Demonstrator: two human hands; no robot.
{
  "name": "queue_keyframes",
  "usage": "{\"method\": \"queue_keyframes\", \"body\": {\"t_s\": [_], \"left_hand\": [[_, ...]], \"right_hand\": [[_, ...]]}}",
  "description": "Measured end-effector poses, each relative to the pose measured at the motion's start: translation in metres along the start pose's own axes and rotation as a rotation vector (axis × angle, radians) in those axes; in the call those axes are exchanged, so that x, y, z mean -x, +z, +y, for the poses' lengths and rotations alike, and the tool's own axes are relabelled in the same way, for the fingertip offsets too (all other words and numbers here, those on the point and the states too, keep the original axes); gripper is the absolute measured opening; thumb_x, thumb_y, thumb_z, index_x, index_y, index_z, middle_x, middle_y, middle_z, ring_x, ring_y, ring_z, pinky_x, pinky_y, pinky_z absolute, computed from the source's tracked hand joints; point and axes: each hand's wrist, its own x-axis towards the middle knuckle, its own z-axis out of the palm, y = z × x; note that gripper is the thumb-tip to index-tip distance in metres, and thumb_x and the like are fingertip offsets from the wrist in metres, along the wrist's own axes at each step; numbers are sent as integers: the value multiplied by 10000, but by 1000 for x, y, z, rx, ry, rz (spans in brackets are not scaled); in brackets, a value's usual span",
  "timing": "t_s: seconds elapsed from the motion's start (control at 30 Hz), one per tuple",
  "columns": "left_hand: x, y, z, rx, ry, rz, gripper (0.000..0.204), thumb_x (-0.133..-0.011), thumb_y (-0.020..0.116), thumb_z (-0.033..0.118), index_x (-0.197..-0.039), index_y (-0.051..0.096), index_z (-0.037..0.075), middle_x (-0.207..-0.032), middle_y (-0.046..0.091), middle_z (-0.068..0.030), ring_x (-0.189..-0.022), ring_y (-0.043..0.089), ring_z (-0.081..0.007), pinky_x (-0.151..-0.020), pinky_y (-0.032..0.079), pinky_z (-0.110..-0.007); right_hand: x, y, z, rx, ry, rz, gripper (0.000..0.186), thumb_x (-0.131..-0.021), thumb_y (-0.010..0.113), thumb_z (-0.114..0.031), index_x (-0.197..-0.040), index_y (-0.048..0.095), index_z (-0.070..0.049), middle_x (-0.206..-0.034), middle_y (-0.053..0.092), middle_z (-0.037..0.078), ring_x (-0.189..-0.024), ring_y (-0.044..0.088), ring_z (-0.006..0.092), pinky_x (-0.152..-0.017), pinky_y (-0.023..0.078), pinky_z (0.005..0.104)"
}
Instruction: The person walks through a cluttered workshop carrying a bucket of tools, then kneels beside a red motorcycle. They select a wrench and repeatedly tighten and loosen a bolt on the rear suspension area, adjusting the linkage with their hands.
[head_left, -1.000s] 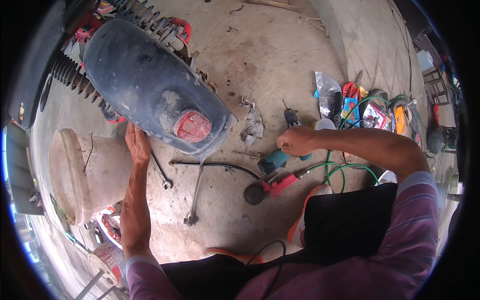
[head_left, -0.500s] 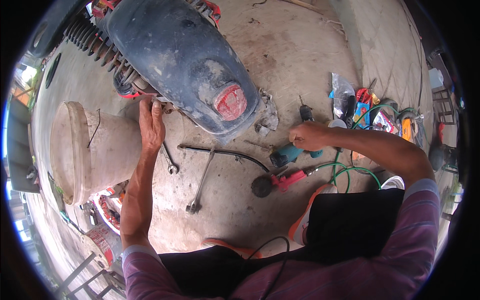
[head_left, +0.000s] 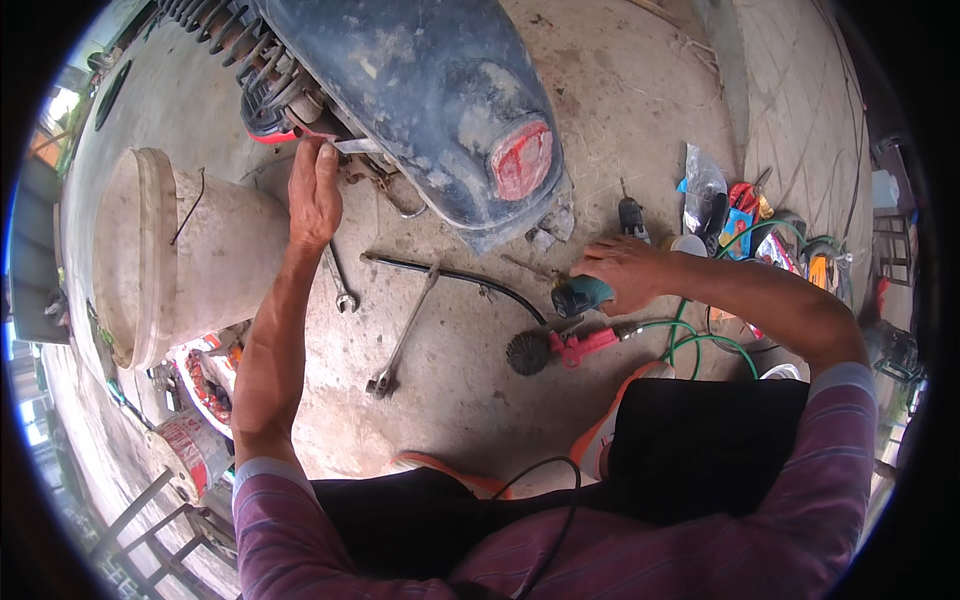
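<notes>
The left hand (head_left: pixel 316 195) reaches up to the underside of a motorbike, its fingers straight and pressed together, tips at the end of a flat metal strip (head_left: pixel 358 146). Whether they pinch the strip, I cannot tell. The strip runs from those fingertips rightward, to the near edge of the dark mudguard (head_left: pixel 430 90). A red part (head_left: pixel 272 137) sits just left of the same fingertips, and a coil spring (head_left: pixel 240 50) beyond them, up and left.

Farther left of these fingers stands a pale bucket (head_left: pixel 225 235); its side bulges close to the wrist and leaves little room there. Below the fingers, an open-ended wrench (head_left: pixel 341 280) comes out from beside the wrist.

The right hand (head_left: pixel 625 270) lies over a teal drill (head_left: pixel 583 295) on the floor (head_left: pixel 480 410), fingers reaching left across it; how far they curl around it is hidden. The drill's dark front end pokes out beyond the knuckles. The mudguard's tail edge and red light (head_left: pixel 521 160) are up and left of these fingers, well apart.

Below the right fingertips are a red grinder (head_left: pixel 585 346) and its dark wheel (head_left: pixel 528 353). Between both hands, a metal bar (head_left: pixel 405 330) and black tube (head_left: pixel 460 270) cross the gap, with wider floor room nearer the person.
</notes>
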Motion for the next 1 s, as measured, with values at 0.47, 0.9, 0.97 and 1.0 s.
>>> {"method": "queue_keyframes", "body": {"t_s": [0.47,0.9,0.97,1.0], "left_hand": [[0,15,-9,227,-405,51,494,-1134,435,436,-1057,650,-2,-821,560,-54,-791,494,-173,-760,447,-344],[1,6,-2,14,-156,94,401,-1126,447,341,-954,546,-7,-863,537,-231,-835,534,-453,-793,455,-501],[3,15,-2,50,-311,141,490,-1117,408,411,-1028,626,-19,-870,616,-176,-798,585,-298,-800,488,-423],[1,16,-2,68,-349,123,493,-1117,405,412,-1049,634,-19,-873,621,-168,-793,581,-281,-799,486,-420]], "right_hand": [[2,-12,30,81,443,100,611,-812,838,-396,-1207,587,-3,-1078,703,230,-1062,684,425,-953,517,502],[-2,-20,65,-129,458,273,475,-843,789,-259,-1201,634,11,-1197,680,209,-1106,673,401,-937,542,474],[-4,-15,68,-126,468,270,475,-842,788,-250,-1207,632,11,-1193,683,208,-1105,675,401,-938,543,471],[-5,-16,68,-121,471,270,475,-841,788,-245,-1209,631,10,-1190,684,208,-1104,676,402,-939,543,469]]}}
